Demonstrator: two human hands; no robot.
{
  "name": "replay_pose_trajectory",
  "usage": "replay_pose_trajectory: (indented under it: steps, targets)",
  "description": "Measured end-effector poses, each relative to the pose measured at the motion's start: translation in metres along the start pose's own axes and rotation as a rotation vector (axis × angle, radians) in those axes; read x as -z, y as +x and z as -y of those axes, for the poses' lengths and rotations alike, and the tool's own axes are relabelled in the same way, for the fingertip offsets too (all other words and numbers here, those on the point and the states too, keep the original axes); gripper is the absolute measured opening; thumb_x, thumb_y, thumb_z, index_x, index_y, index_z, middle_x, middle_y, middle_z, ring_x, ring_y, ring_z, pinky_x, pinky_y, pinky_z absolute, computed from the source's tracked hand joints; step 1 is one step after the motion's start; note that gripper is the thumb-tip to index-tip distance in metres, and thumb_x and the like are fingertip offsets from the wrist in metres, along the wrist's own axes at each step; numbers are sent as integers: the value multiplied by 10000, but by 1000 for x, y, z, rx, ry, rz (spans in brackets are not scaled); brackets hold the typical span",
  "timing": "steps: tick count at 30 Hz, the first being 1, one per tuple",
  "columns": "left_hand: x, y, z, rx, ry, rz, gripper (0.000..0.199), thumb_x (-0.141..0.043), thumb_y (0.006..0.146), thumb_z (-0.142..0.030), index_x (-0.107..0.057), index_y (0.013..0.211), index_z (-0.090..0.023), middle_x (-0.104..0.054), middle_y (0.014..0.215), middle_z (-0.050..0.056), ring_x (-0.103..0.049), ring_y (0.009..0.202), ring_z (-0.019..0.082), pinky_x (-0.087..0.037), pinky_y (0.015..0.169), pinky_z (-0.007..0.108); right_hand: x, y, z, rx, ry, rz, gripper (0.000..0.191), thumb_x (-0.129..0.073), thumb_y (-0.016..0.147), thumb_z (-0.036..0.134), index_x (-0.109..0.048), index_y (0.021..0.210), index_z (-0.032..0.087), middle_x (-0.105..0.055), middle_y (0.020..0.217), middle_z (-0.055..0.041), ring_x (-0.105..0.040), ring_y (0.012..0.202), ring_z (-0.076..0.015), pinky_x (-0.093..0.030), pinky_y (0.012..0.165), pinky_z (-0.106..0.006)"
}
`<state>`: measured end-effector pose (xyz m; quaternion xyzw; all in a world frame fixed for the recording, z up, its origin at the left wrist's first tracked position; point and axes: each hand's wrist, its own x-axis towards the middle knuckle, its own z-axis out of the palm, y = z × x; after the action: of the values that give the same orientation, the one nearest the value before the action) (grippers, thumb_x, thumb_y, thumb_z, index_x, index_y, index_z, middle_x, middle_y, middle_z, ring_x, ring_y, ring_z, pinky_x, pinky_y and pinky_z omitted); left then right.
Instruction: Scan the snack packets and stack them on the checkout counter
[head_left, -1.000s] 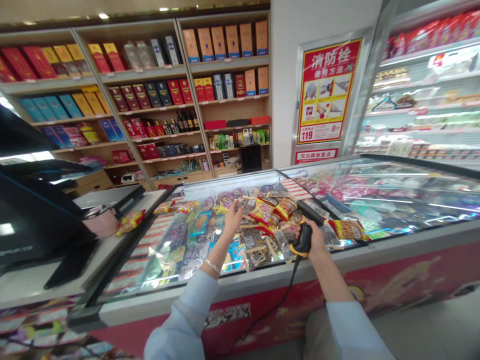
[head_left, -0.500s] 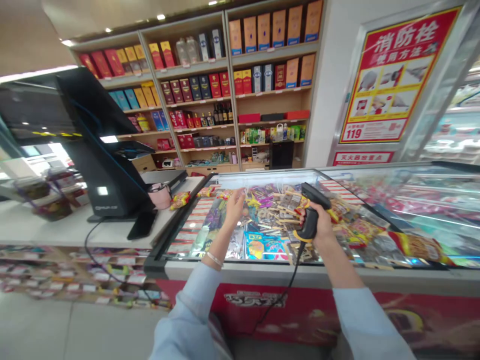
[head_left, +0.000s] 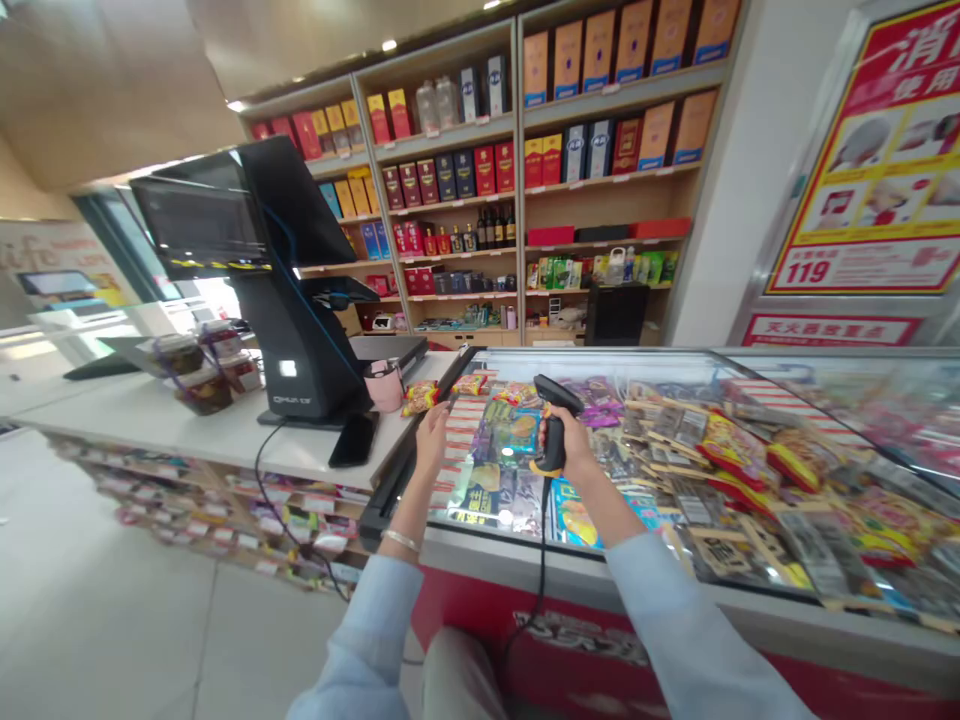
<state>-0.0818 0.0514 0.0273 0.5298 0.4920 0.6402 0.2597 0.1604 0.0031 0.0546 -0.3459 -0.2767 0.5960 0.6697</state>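
My right hand (head_left: 574,446) is wrapped around the handle of a black and yellow barcode scanner (head_left: 553,440), held upright over the freezer's glass with its head pointing up and left. A cable hangs from the handle's foot. My left hand (head_left: 432,436) is raised near the freezer's left edge, fingers stretched loosely forward, with nothing visible in it. Just beyond its fingertips, a small red and yellow snack packet (head_left: 420,398) lies on the counter by a pink cup (head_left: 384,385). Whether the fingertips touch the packet I cannot tell.
The glass-topped chest freezer (head_left: 517,548) shows many packaged snacks. On the white counter (head_left: 247,430) at left stand a black checkout terminal (head_left: 289,300), a dark phone (head_left: 353,440) and several lidded tubs (head_left: 202,390). Shelves of boxed bottles (head_left: 450,175) line the back.
My view has turned left. Both hands have shifted left over the freezer, the scanner moving with my right hand. My left hand is now close to the counter's snack packet.
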Motion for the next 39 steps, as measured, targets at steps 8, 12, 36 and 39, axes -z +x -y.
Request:
replay_pose_trajectory:
  steps: [8, 12, 36, 39]
  targets:
    - [22, 40, 56, -18, 4, -181, 236, -517, 850, -277, -666, 1009, -188, -698, 1104, 85, -615, 1113, 233, -424, 1041, 389, -15, 39, -49, -126, -66, 45, 159, -663, 725, 291, -548, 685, 189, -552, 458, 24, -494, 351, -113, -406, 341, -211]
    - [29, 66, 62, -142, 316, -205, 245, -535, 832, -297, -654, 1012, -182, -689, 1054, 106, -611, 1079, 272, -432, 1013, 429, -12, 44, -65, -179, -92, 57, 163, -657, 717, 319, -574, 701, 179, -551, 446, 23, -493, 342, -120, -394, 331, -215]
    - [9, 87, 43, -194, 426, -99, 396, -454, 917, -414, -577, 1213, -182, -637, 1151, 131, -581, 1109, 270, -451, 963, 410, -14, 36, -67, -191, -106, 51, 223, -663, 698, 358, -648, 724, 137, -560, 459, 6, -481, 341, -108, -392, 340, -217]
    - [-4, 83, 38, -203, 229, -76, 361, -519, 879, -458, -609, 1106, -192, -677, 1033, 79, -629, 1012, 239, -484, 924, 375, -16, 35, -64, -180, -106, 76, 224, -671, 693, 358, -646, 727, 138, -571, 467, 0, -491, 344, -112, -393, 342, -221]
